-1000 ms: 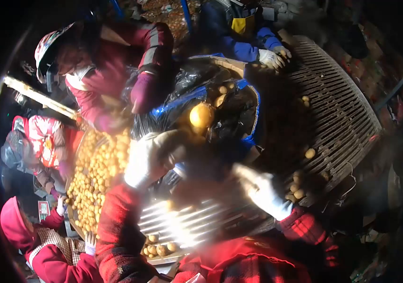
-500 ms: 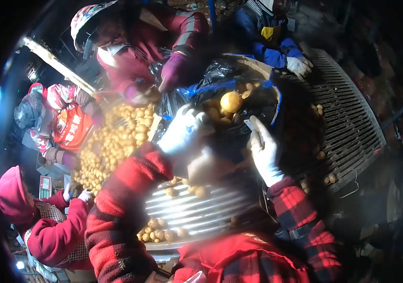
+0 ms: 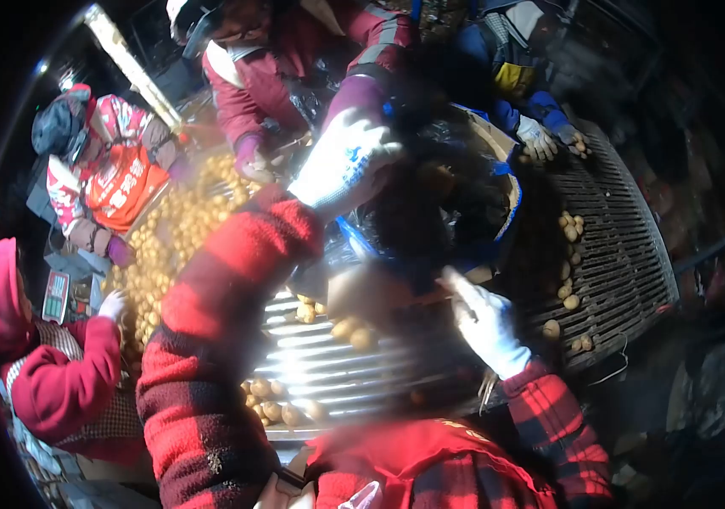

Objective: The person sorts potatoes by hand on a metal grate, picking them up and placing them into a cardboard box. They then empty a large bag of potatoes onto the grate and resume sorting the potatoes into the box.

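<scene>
My left hand [image 3: 347,165], in a white glove, is raised over the left rim of a cardboard box [image 3: 494,140] lined with black plastic [image 3: 430,216]. Its fingers are curled, and whatever they hold is hidden. My right hand [image 3: 488,329], also gloved, is near the front of the box, its fingers stretched toward the front edge. Blur obscures its fingertips. Blue trim runs along the box rim, and the inside is too dark to make out.
Loose potatoes [image 3: 163,280] are heaped at the left, with several more on the slatted metal surface [image 3: 328,365] before me. A grate [image 3: 621,246] with potatoes stretches right. Co-workers stand around; one gloved hand [image 3: 536,138] rests by the grate. A scale [image 3: 55,295] stands left.
My left hand has risen, and my right hand has moved down, away from the box opening. Potatoes seen inside the box are now out of sight. The whole view has shifted.
</scene>
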Tool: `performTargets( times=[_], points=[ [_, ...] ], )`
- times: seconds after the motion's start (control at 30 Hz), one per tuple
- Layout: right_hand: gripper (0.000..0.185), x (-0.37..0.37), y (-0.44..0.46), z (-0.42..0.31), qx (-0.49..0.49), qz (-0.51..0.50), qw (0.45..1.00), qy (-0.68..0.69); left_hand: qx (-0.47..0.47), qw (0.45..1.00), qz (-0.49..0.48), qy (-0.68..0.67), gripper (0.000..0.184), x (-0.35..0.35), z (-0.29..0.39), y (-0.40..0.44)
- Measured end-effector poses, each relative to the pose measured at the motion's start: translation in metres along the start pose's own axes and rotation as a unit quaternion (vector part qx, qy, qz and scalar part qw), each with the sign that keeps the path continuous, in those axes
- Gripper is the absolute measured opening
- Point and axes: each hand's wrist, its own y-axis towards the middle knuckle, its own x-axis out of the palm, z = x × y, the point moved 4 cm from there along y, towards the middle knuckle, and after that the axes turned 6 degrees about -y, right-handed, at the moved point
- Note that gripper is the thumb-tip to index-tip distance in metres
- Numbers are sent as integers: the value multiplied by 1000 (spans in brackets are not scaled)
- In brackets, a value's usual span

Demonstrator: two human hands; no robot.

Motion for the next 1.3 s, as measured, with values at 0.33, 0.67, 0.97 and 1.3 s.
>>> performTargets(
  times=[0.33,0.67,0.97,1.3],
  points=[
    [52,8,72,-43,-187,-75,973,-116,-95,989,-112,8,69,25,17,-105],
    [37,48,126,-68,-353,-227,876,-239,-119,991,7,66,22,43,-15,-95],
    [47,2,111,-31,-374,-242,840,-310,-162,983,88,-14,28,48,-26,-108],
    [58,-73,87,29,-243,-188,882,-356,-63,991,33,-114,79,45,53,-77]
  ],
)
